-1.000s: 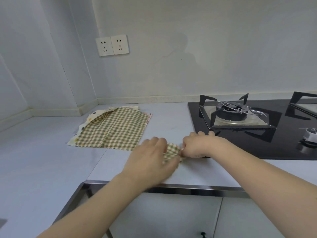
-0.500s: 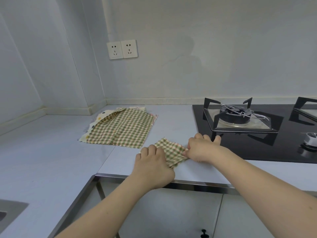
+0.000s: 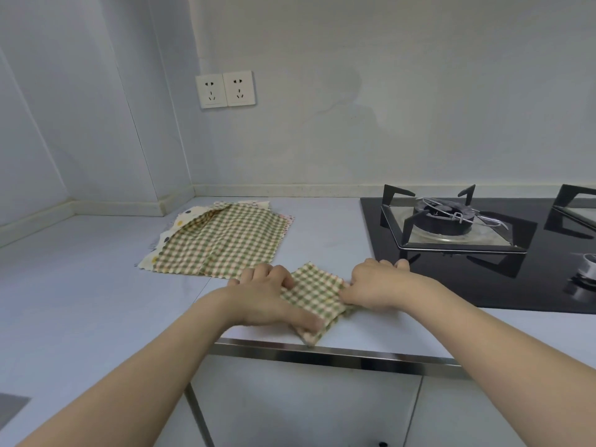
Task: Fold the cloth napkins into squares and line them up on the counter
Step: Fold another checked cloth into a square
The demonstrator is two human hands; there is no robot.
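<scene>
Both hands pinch folded napkin (image 3: 314,293) near counter edge (image 3: 338,351).

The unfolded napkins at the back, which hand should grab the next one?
Probably the left hand: the unfolded napkins lie just beyond it, while the right hand sits nearer the stove.

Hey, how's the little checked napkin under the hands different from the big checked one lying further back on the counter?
The small checked napkin is folded into a compact, roughly square shape; the large checked napkin lies spread open. The small one is held by the left hand and right hand; the large one is untouched. The small one sits near the counter's front edge; the large one rests on other patterned cloths. Both share a green-and-cream check.
</scene>
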